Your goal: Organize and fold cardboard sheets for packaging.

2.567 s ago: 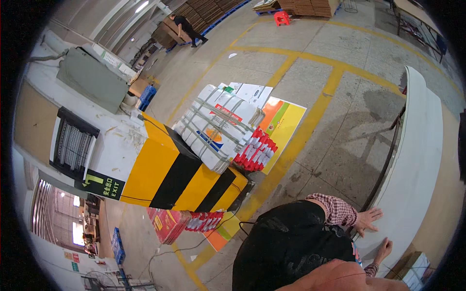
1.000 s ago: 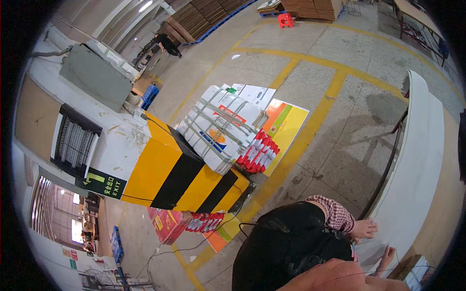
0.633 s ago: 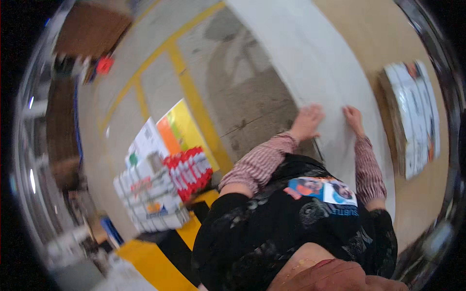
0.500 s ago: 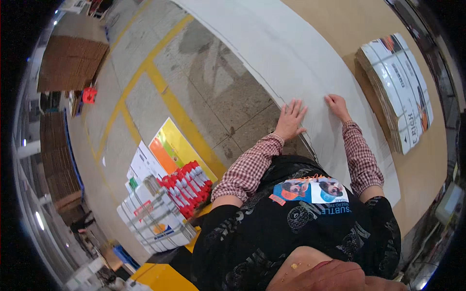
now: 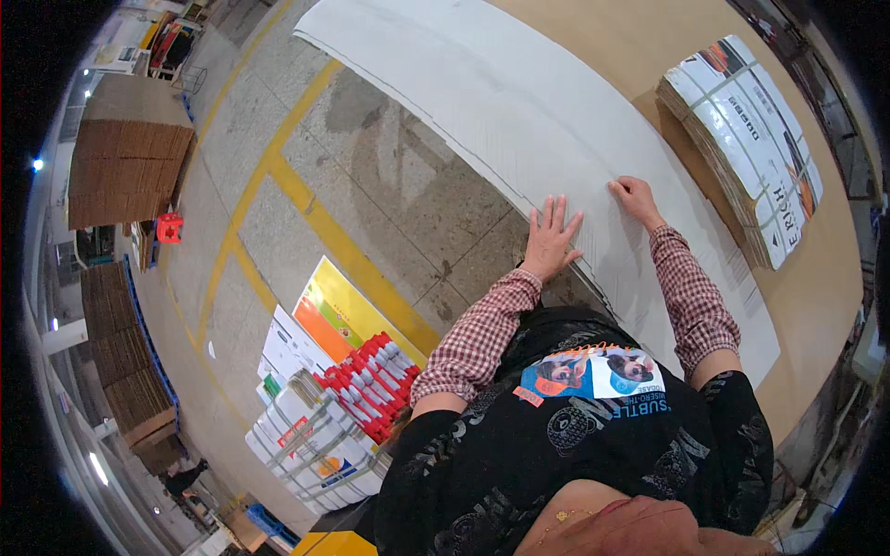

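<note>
A long white sheet of board or paper (image 5: 482, 83), with layered edges showing, stretches across the brown tabletop (image 5: 593, 37) in front of me. My left hand (image 5: 551, 241) lies flat on its near left edge, fingers spread. To the right, my right hand (image 5: 636, 202) rests on the same sheet with its fingers curled in. Whether anything is inside those fingers is hidden. Checked red and white sleeves cover both forearms. Right of the sheet lies a strapped stack of printed cardboard (image 5: 742, 148).
On my left stand a strapped white printed bundle (image 5: 320, 445), several red-and-white bundled pieces (image 5: 375, 385) and a yellow-orange printed board (image 5: 357, 310). Tall brown cardboard stacks (image 5: 130, 167) and a red plastic stool (image 5: 170, 227) are farther off. Yellow lines (image 5: 301, 190) mark the concrete floor.
The view has turned slightly, shifting the surroundings. My left hand stays flat on the sheet's edge, and my right hand stays curled on it, with little movement in either.
</note>
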A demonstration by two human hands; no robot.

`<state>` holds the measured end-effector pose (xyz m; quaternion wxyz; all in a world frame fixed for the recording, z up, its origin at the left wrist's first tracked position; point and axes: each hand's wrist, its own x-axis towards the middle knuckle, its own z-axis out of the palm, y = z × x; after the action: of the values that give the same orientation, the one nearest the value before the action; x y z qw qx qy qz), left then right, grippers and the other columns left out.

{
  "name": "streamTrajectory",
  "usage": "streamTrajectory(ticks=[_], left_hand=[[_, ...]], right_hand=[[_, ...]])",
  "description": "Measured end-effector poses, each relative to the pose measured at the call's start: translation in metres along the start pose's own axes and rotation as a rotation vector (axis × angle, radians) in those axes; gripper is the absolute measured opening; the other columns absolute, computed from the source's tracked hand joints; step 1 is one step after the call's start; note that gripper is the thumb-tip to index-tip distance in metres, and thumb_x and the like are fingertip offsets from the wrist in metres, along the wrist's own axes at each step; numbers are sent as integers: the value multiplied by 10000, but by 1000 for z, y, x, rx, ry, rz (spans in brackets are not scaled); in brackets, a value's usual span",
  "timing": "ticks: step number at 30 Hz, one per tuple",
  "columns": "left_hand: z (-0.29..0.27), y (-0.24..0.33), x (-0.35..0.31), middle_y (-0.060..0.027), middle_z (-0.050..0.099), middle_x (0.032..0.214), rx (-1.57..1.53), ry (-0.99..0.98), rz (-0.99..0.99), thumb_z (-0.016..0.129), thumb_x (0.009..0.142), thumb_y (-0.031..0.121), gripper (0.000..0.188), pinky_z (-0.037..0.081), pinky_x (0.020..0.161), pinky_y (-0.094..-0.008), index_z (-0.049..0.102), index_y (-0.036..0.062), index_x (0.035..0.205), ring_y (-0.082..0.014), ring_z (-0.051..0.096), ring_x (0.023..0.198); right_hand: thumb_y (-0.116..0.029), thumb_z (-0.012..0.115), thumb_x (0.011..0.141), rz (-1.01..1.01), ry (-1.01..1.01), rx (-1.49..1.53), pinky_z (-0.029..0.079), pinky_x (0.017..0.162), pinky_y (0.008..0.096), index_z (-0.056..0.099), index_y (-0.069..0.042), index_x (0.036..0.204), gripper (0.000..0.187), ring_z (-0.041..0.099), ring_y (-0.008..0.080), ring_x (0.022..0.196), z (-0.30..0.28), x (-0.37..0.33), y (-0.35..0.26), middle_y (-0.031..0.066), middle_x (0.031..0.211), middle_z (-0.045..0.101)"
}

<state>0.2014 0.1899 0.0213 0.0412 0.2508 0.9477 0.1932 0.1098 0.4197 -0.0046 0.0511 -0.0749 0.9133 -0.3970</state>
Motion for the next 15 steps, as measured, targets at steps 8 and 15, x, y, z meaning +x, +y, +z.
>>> streamTrajectory(ticks=[8,15], left_hand=[[3,10,42,-172,416,1213,-445,205,-56,625,760,337,630,348,897,-436,363,95,1280,-314,409,1110],[2,-10,66,-75,610,877,-1654,-636,-670,600,823,295,431,489,662,-266,494,-38,1075,-125,592,796]], right_hand=[[-252,522,850,206,80,175,284,473,284,403,2,608,371,306,78,542,-18,-1,-5,-9,542,322],[-240,538,843,168,263,340,415,714,274,579,-25,825,219,524,118,789,-45,-34,-39,34,781,556]])
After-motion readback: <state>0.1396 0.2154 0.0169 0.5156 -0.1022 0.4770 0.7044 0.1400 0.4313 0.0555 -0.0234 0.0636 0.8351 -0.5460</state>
